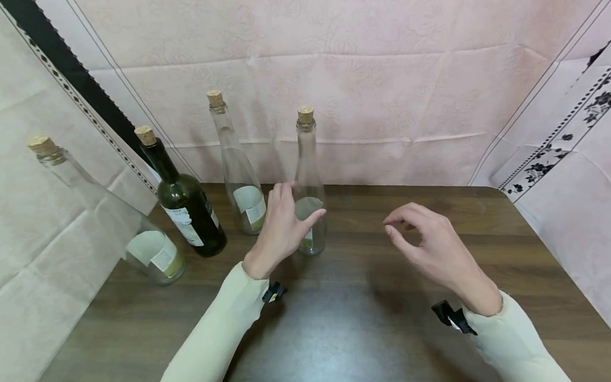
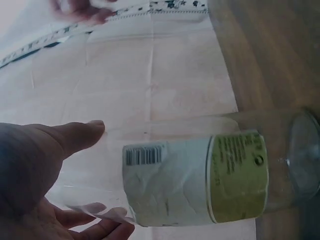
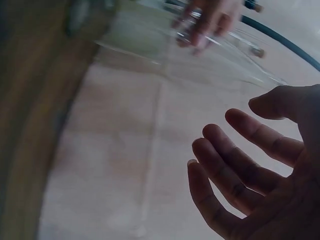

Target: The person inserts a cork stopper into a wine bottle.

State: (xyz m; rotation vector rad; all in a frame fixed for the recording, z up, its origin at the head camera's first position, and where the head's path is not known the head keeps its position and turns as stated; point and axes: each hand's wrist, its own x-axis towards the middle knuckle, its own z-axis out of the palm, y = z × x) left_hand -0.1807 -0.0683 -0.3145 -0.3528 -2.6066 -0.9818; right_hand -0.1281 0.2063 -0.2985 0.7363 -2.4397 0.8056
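Observation:
My left hand (image 1: 285,220) is at a clear glass bottle (image 1: 312,180) with a cork stopper, its thumb stretched across the near side. In the left wrist view, that bottle's white and green label (image 2: 195,180) faces the camera. The left thumb (image 2: 80,136) lies by the bottle's edge with the fingers (image 2: 100,227) on the other side, and firm contact is not visible. Over the table to the right hovers my right hand (image 1: 434,246), fingers loosely bent and holding nothing. The right wrist view shows its fingers (image 3: 240,175) apart from one another.
Left of the hands stand a clear corked bottle (image 1: 236,159), a dark green corked bottle (image 1: 186,207) and another clear corked bottle (image 1: 110,212) at the table's left edge. Behind the brown wooden table (image 1: 334,329) hangs a pale cloth (image 1: 382,106).

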